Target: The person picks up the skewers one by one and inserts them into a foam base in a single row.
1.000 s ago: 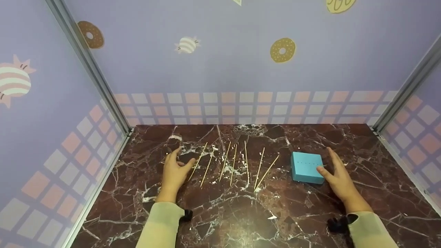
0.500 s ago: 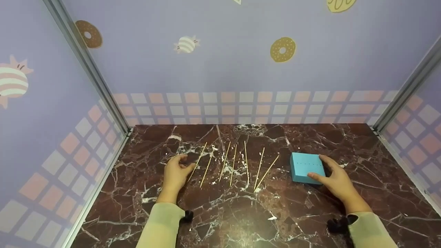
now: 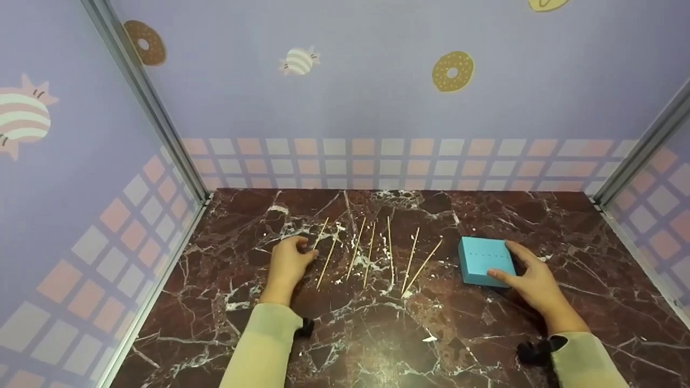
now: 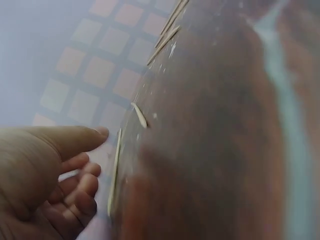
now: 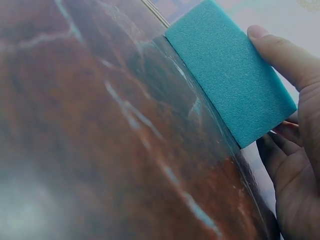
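Observation:
Several thin wooden sticks [image 3: 353, 256] lie roughly side by side on the marble-patterned tabletop. My left hand [image 3: 288, 267] is at the leftmost stick [image 3: 322, 229] and covers its lower part in the head view. In the left wrist view its loosely bent fingers and thumb stand just beside a stick [image 4: 115, 172], with nothing between them. To the right stands a blue foam block [image 3: 488, 256] with a row of small holes along its top. My right hand [image 3: 539, 288] grips the block's right side, thumb at the near side and fingers at the far side.
White specks and crumbs [image 3: 429, 339] are scattered on the tabletop [image 3: 377, 345] around the sticks. Purple patterned panels [image 3: 372, 97] enclose the back and both sides, joined by metal corner posts [image 3: 156, 116].
My right hand has closed in on the block and taken hold of it. My left fingers have bent and come over the leftmost stick. The head view has tilted slightly.

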Demonstrator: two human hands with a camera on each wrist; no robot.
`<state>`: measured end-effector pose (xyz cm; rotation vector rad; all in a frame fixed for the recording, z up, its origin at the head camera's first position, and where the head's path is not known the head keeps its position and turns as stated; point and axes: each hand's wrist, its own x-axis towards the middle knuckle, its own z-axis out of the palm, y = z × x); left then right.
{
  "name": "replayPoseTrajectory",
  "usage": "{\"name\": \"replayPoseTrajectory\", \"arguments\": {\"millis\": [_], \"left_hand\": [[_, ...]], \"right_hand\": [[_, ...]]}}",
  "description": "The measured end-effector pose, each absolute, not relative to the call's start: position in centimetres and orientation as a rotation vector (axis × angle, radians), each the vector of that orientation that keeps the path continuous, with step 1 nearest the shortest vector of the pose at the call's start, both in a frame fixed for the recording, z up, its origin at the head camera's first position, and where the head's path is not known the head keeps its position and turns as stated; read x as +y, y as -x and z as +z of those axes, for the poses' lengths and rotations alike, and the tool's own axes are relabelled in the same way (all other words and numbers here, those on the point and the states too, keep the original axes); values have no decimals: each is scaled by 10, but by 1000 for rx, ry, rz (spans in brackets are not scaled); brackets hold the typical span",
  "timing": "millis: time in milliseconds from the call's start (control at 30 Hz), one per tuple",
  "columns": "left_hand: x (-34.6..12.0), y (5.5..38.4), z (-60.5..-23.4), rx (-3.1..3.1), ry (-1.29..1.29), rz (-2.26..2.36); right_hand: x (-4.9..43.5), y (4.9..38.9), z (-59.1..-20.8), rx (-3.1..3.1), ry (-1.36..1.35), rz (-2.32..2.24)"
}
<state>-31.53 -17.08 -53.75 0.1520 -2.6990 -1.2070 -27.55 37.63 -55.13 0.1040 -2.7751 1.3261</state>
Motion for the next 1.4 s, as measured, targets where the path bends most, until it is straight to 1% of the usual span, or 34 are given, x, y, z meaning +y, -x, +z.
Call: {"name": "replayPoseTrajectory", "arguments": {"millis": [100, 333, 433, 500, 600, 767, 1100, 1400], "left_hand": [[-169, 326, -543, -2762, -185, -1115], [-177, 362, -574, -2860, -192, -933], [-178, 367, -578, -2881, -179, -879], [-177, 365, -577, -2853, -175, -850], [-166, 346, -553, -2843, -179, -856], [-155, 327, -529, -2849, -197, -872], [-160, 324, -518, -2896, -227, -970], [-159, 319, -510, -2840, -150, -1062]], "right_hand": [[378, 276, -552, -2772, -112, 1329], [379, 275, -553, -2755, -124, 1357], [379, 274, -553, -2755, -131, 1363], [379, 274, -553, -2755, -136, 1372], [380, 273, -553, -2757, -135, 1384], [381, 273, -554, -2767, -128, 1372], [382, 275, -552, -2764, -157, 1333], [380, 273, -552, -2776, -156, 1357]]}}
